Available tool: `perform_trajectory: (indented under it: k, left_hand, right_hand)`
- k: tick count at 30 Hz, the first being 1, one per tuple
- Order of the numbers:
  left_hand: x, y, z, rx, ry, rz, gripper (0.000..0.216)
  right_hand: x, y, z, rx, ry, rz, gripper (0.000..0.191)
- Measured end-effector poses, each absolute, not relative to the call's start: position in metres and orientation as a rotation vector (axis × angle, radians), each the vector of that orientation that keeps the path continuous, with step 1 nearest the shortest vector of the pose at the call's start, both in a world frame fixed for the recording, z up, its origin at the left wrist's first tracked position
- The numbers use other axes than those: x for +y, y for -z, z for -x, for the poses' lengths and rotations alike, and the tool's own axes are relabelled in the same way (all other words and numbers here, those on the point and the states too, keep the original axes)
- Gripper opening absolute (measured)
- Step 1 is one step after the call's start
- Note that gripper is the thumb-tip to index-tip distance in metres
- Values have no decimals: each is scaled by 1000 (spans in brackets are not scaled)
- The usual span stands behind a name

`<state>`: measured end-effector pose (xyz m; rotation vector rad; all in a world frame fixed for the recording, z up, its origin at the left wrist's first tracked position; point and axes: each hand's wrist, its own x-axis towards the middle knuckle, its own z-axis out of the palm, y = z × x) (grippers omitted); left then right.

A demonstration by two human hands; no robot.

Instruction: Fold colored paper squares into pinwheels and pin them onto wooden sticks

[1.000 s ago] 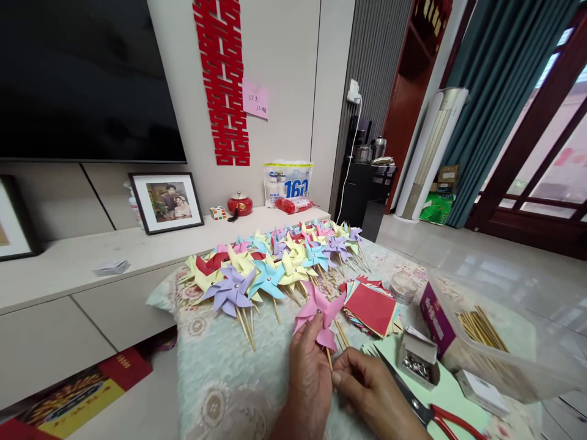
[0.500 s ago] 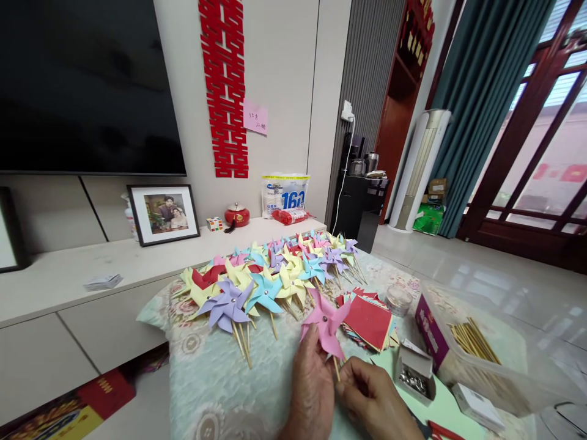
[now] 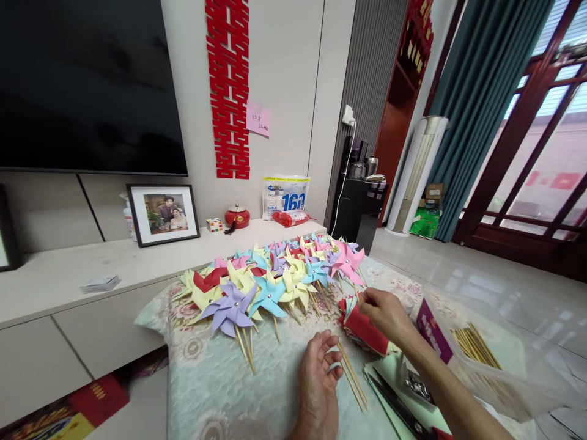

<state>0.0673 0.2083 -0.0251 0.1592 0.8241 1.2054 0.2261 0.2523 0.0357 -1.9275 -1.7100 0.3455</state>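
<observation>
1. Head view: your right hand [image 3: 384,310] pinches the stick [image 3: 356,291] of the pink pinwheel [image 3: 347,263], which shows just beyond the paper stack [image 3: 369,332].
2. Your left hand [image 3: 320,374], fingers apart and lightly curled, is on your side of the paper stack, beside loose sticks [image 3: 354,380].

A pink paper pinwheel [image 3: 348,263] on a thin wooden stick tilts in the right hand [image 3: 381,310], near the worktop's [image 3: 257,391] far right corner.

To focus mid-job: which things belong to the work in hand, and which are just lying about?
Belongs, it seems: pink pinwheel, other pinwheels, paper squares, loose sticks, scissors, small metal pieces.
Just lying about, likely: framed photo, puzzle cube, red pot, printed bag.
</observation>
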Motion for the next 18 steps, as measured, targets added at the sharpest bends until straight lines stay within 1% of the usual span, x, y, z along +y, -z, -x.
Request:
perform_trajectory:
  k: [5,7,8,11,18]
  left_hand:
    - [210,27,-66,835,-1169,-117,27]
    - [212,29,-65,831,-1171,-113,27]
    - [213,29,-66,835,-1168,-109,26]
    - [215,30,-66,854,-1143,-91,25]
    - [218,29,-66,872,-1109,-45,25]
  right_hand:
    - [310,-28,-235,-1712,-325,2075,18]
    - [326,-21,-237,-1720,-338,2131,13]
    - [333,-18,-237,-1724,-349,2156,14]
    - [349,-9,-236,-1735,-387,2212,29]
    - [373,14,-237,-1695,-445,2326,30]
